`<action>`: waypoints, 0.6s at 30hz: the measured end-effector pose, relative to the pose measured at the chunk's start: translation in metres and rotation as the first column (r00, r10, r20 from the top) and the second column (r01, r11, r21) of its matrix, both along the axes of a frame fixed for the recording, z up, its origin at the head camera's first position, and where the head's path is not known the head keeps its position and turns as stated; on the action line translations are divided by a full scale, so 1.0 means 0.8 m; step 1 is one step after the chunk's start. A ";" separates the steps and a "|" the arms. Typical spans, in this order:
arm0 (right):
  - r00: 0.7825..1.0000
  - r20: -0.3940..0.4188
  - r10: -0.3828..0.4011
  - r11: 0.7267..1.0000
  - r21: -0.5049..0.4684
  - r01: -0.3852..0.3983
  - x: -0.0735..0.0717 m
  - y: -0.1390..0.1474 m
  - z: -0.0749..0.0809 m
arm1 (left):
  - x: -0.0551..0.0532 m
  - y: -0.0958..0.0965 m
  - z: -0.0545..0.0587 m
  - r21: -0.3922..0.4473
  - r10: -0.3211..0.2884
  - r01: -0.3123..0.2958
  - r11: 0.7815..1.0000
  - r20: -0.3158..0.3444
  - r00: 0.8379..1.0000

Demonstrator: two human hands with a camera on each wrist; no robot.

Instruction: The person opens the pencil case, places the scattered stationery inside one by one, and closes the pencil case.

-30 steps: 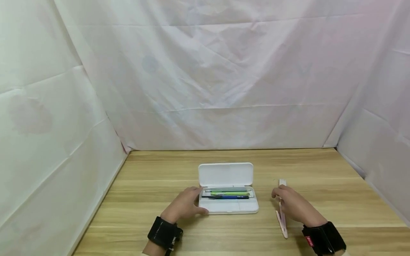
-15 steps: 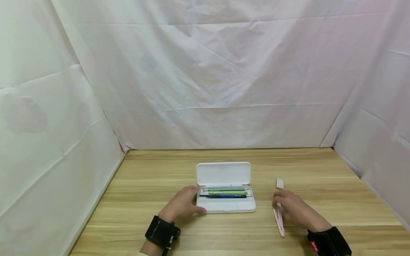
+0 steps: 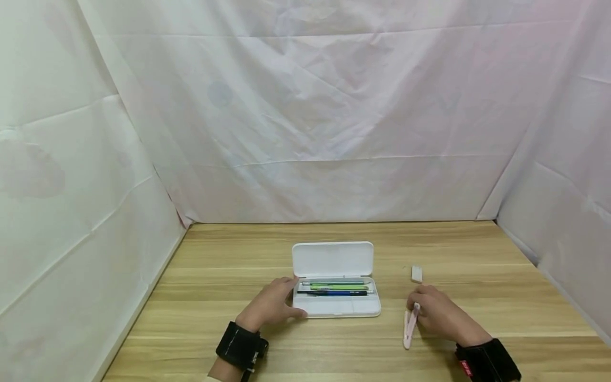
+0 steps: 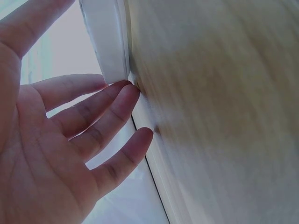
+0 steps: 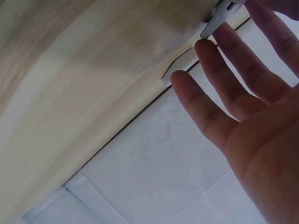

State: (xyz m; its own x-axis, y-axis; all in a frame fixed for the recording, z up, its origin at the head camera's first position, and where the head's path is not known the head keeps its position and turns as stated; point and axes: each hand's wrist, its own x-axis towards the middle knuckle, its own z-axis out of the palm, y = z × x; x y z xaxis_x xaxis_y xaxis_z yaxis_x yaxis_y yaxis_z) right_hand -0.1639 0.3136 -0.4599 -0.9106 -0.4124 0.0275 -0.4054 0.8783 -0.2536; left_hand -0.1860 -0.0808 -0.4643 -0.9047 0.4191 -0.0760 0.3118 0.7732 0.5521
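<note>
A white pencil case (image 3: pixel 336 306) lies with its lid up on the wooden table, holding several pens and pencils (image 3: pixel 336 289). My left hand (image 3: pixel 273 303) spans its left end, thumb at the front corner and fingers at the back one. In the left wrist view the case (image 4: pixel 106 39) is between thumb and forefinger. My right hand (image 3: pixel 438 313) holds one leg of a pale pink V-shaped tool, like a drawing compass (image 3: pixel 409 330), whose joined end points toward me. The right wrist view shows only a tip of this tool (image 5: pixel 218 19); the pinch itself is partly hidden.
A small white eraser (image 3: pixel 417 274) lies on the table (image 3: pixel 238 254) just beyond my right hand. Pale cloth (image 3: pixel 334 116) hangs along the back and both sides of the table.
My right hand has come toward me, off the eraser, onto the pink tool. The tool has turned and shifted slightly left. My left hand stays at the pencil case.
</note>
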 end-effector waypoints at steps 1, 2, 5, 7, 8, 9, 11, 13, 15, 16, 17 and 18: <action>1.000 0.007 -0.015 1.000 -0.003 0.015 0.000 0.000 0.000 | 0.000 0.000 0.000 0.000 0.002 -0.002 1.000 0.001 1.000; 1.000 0.011 -0.023 1.000 -0.004 0.023 0.000 -0.001 -0.001 | 0.000 0.000 0.000 -0.001 0.005 -0.005 1.000 0.003 1.000; 0.999 0.013 -0.034 0.999 0.000 0.034 0.000 -0.001 -0.001 | 0.000 0.000 0.001 -0.002 0.009 -0.009 1.000 0.007 1.000; 0.999 0.014 -0.033 0.999 0.000 0.033 0.000 -0.001 -0.001 | 0.000 0.000 0.002 -0.007 0.015 -0.015 1.000 0.010 1.000; 0.999 0.011 -0.032 1.000 0.001 0.032 0.001 -0.001 -0.001 | 0.000 0.000 0.002 -0.008 0.016 -0.016 1.000 0.012 1.000; 1.000 0.007 -0.029 1.000 0.003 0.029 0.001 0.000 -0.002 | 0.000 0.000 0.002 -0.009 0.016 -0.016 1.000 0.012 1.000; 1.000 0.000 -0.024 1.000 0.002 0.024 0.001 0.000 -0.002 | 0.000 0.001 0.003 -0.012 0.015 -0.015 1.000 0.014 1.000; 1.000 -0.004 -0.022 1.000 0.000 0.022 0.000 0.000 -0.003 | 0.001 0.000 0.003 -0.013 0.010 -0.010 1.000 0.013 1.000; 1.000 -0.009 -0.019 1.000 -0.001 0.019 0.000 0.001 -0.003 | 0.001 0.000 0.002 -0.010 0.005 -0.005 1.000 0.009 1.000; 1.000 -0.011 -0.019 1.000 -0.001 0.019 0.000 0.001 -0.003 | 0.001 0.000 0.002 -0.011 0.004 -0.003 1.000 0.008 1.000; 1.000 -0.012 -0.020 1.000 0.000 0.020 0.001 0.001 -0.003 | 0.001 0.000 0.002 -0.011 0.003 -0.003 1.000 0.007 1.000; 1.000 -0.015 -0.017 1.000 0.000 0.017 0.001 0.001 -0.004 | 0.001 0.000 0.002 -0.011 0.003 -0.003 1.000 0.006 1.000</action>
State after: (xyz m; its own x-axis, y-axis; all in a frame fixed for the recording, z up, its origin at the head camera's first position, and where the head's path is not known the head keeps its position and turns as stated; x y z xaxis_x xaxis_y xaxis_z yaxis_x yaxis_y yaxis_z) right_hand -0.1633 0.3143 -0.4628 -0.9170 -0.3968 0.0407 -0.3940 0.8852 -0.2475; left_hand -0.1851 -0.0807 -0.4631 -0.9056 0.4153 -0.0859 0.3062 0.7803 0.5454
